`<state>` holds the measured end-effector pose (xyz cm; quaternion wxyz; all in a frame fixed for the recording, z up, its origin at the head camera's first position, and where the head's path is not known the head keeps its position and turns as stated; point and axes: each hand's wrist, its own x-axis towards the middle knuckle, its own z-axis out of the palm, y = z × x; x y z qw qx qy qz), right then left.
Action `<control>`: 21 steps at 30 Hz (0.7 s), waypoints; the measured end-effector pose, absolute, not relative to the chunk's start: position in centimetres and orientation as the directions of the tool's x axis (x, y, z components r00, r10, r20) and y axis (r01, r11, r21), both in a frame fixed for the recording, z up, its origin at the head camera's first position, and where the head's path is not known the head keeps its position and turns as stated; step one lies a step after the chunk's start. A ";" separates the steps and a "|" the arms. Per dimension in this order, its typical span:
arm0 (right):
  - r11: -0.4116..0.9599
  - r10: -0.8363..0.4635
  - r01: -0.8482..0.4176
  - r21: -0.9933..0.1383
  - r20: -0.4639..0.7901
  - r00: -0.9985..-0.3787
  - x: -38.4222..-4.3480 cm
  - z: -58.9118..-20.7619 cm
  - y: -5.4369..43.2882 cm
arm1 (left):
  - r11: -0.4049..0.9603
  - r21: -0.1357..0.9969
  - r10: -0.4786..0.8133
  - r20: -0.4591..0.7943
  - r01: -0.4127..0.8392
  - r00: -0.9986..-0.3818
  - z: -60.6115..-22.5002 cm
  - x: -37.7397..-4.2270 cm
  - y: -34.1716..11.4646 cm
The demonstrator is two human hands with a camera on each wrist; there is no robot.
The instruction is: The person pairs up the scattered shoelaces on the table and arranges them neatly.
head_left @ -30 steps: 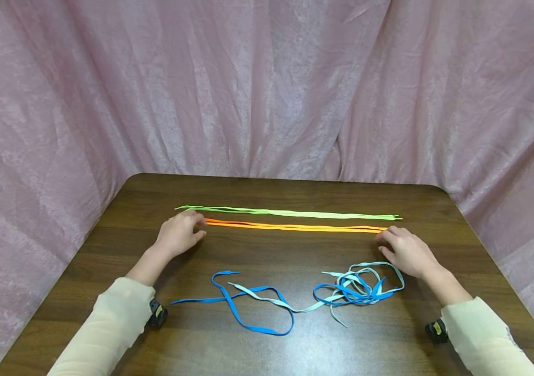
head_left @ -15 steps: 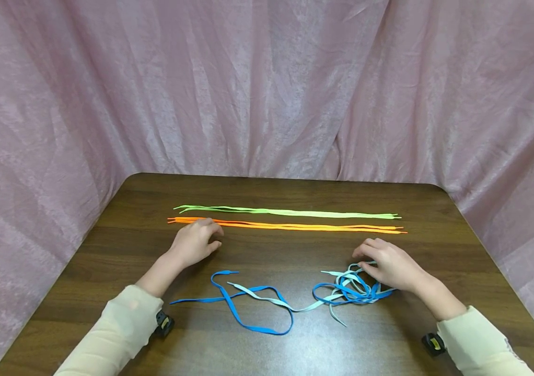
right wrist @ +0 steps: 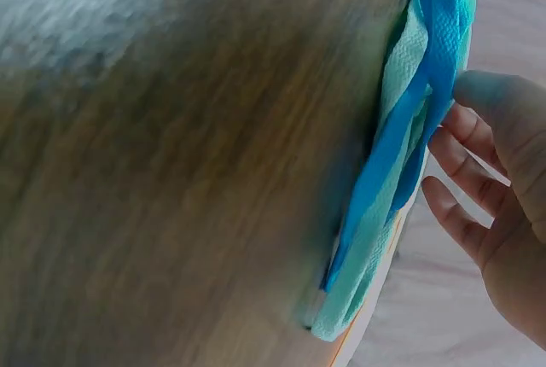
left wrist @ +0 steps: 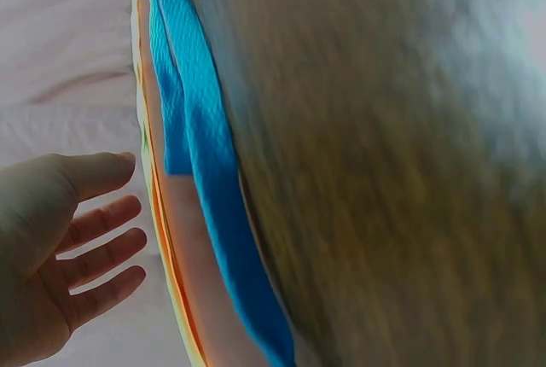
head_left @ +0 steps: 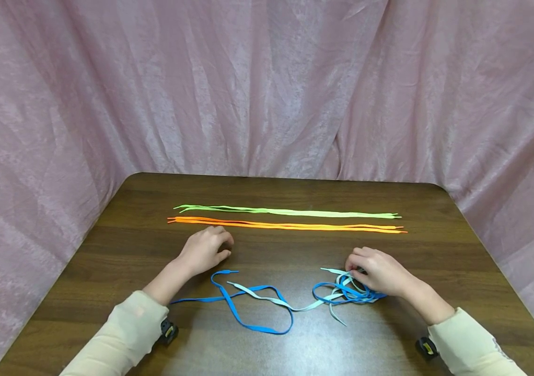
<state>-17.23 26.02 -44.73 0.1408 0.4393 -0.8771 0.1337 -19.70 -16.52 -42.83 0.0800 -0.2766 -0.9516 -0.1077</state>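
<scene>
In the head view, my left hand (head_left: 204, 250) hovers over the table just in front of the orange shoelaces (head_left: 276, 225), holding nothing. Its fingers are loosely bent and spread in the left wrist view. My right hand (head_left: 379, 270) is at the tangle of blue shoelace (head_left: 358, 296) and pale mint shoelace (head_left: 304, 309). A gap shows between its thumb and forefinger; in the right wrist view the thumb lies close beside the laces, and whether it touches them is unclear. The hand hides part of the tangle. A looser blue loop (head_left: 259, 329) lies to the left, crossed by a mint end.
Green shoelaces (head_left: 290, 212) lie straight behind the orange ones, roughly parallel to them. All rest on a brown wooden table (head_left: 121, 250) with rounded far corners. A pink curtain (head_left: 267, 89) hangs behind it.
Both hands have left the ends of the straight orange laces and come nearer to me and inward. The right hand has reached the blue and mint tangle. The orange laces lie released.
</scene>
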 end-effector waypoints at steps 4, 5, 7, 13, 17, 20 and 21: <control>0.588 -0.724 -0.803 -0.099 0.378 -0.577 -17.3 -44.3 25.7 | 0.810 0.144 0.532 0.225 0.568 -0.816 -42.9 -19.4 -15.8; 0.596 -0.719 -0.797 -0.097 0.377 -0.583 -17.3 -44.1 25.6 | 0.807 0.144 0.537 0.228 0.573 -0.812 -42.9 -19.4 -15.6; 0.600 -0.714 -0.794 -0.094 0.385 -0.585 -17.3 -43.6 25.5 | 0.798 0.144 0.548 0.235 0.586 -0.803 -42.9 -19.3 -15.2; 0.604 -0.698 -0.792 -0.091 0.418 -0.581 -17.2 -41.7 25.1 | 0.759 0.140 0.595 0.248 0.636 -0.764 -42.8 -18.9 -13.8; 0.614 -0.683 -0.786 -0.079 0.447 -0.578 -17.1 -40.5 25.0 | 0.725 0.133 0.636 0.245 0.675 -0.731 -43.1 -18.9 -12.8; 0.610 -0.678 -0.789 -0.069 0.469 -0.566 -17.1 -39.7 25.0 | 0.704 0.125 0.662 0.242 0.699 -0.710 -43.2 -18.9 -11.8; 0.609 -0.676 -0.790 -0.066 0.478 -0.561 -17.1 -39.4 25.0 | 0.697 0.122 0.670 0.241 0.707 -0.702 -43.2 -18.9 -11.5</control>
